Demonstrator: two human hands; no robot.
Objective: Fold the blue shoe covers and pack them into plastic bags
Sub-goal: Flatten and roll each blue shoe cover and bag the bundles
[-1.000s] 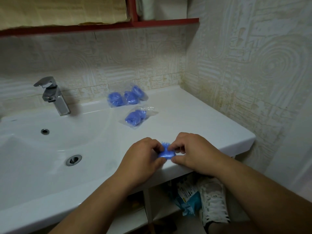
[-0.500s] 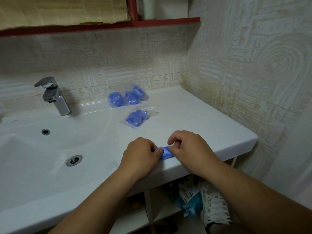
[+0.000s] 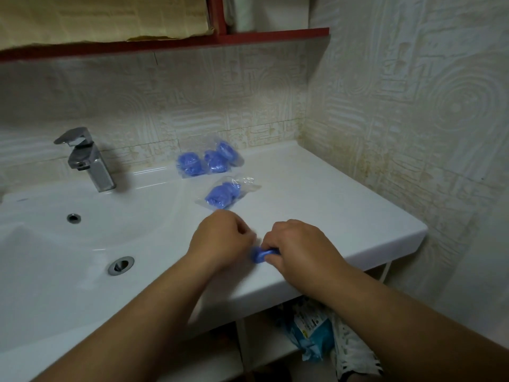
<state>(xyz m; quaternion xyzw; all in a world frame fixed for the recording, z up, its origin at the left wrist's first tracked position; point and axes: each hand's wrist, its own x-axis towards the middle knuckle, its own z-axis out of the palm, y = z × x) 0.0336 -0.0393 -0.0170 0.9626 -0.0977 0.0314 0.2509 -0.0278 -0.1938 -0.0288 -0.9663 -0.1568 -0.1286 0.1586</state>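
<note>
A small folded blue shoe cover (image 3: 261,255) lies on the white sink counter (image 3: 358,232) near its front edge. My right hand (image 3: 301,244) is closed on its right end and pins it to the counter. My left hand (image 3: 220,238) sits just left of it with its fingers curled; it does not clearly hold the cover. Farther back, a clear plastic bag with a blue shoe cover inside (image 3: 223,194) lies flat. Three more packed bags (image 3: 210,161) rest against the back wall.
A chrome faucet (image 3: 88,161) stands at the back left, above the basin with its drain (image 3: 121,264). A tiled wall closes the right side. A red shelf (image 3: 248,37) hangs overhead. Below the counter are a blue packet (image 3: 311,334) and a white shoe (image 3: 355,354).
My left hand has pulled back from the cover, up and to the left. My right hand has shifted slightly left and still presses the cover, now lower on the counter near the front edge.
</note>
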